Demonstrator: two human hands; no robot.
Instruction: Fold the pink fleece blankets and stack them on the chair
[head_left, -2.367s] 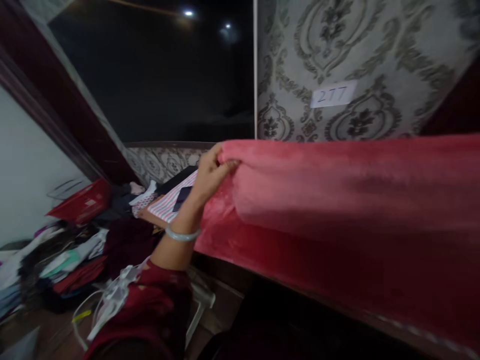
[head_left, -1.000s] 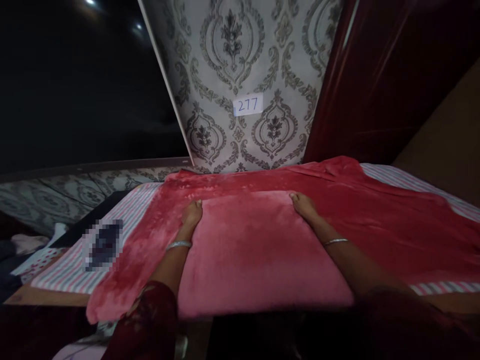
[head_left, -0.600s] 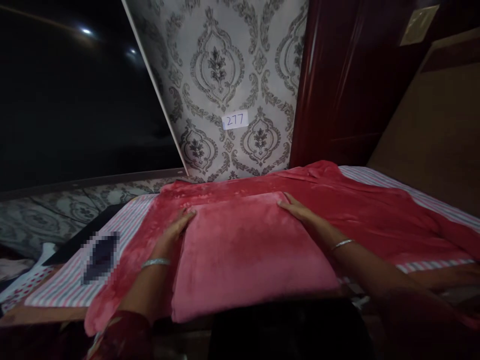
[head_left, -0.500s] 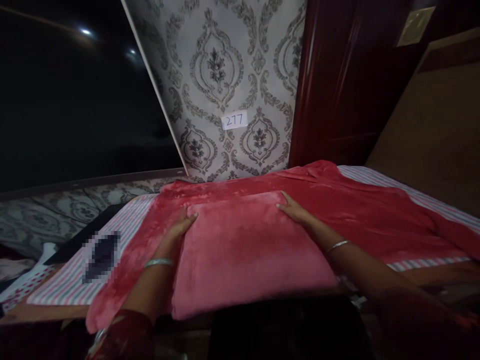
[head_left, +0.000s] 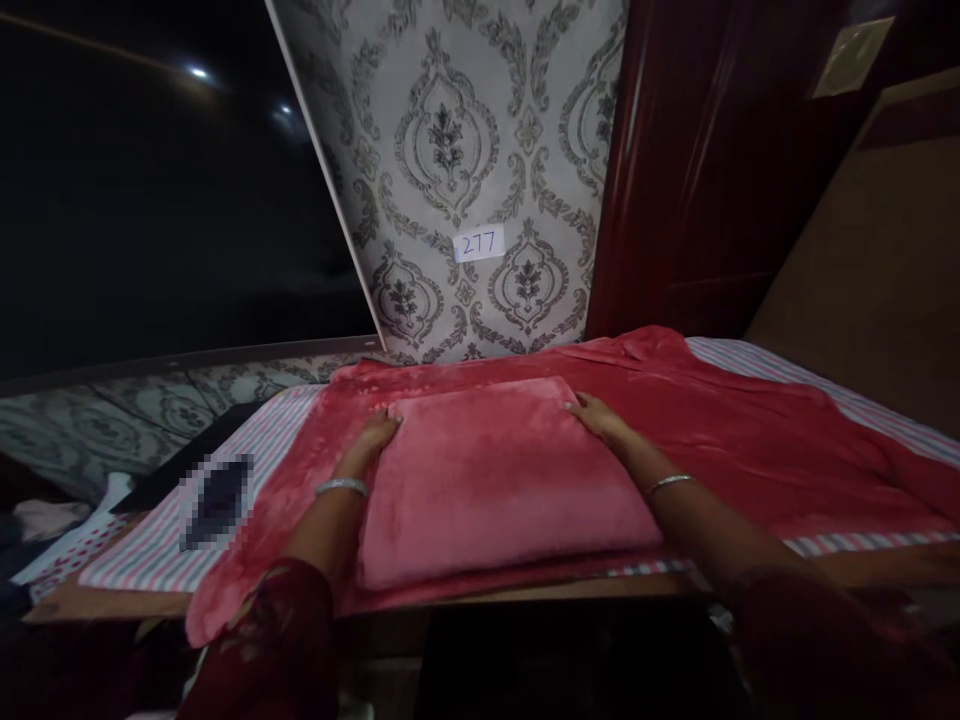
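Wallpaper [head_left: 450,150] with grey medallions rises behind the red blanket [head_left: 750,440], which is spread over a striped sheet [head_left: 150,550]. On the blanket's near part lies its folded-over panel [head_left: 495,470] (paler pink). Left hand [head_left: 371,440] and right hand [head_left: 596,415] lie flat and unclenched against that panel's far corners, gripping nothing.
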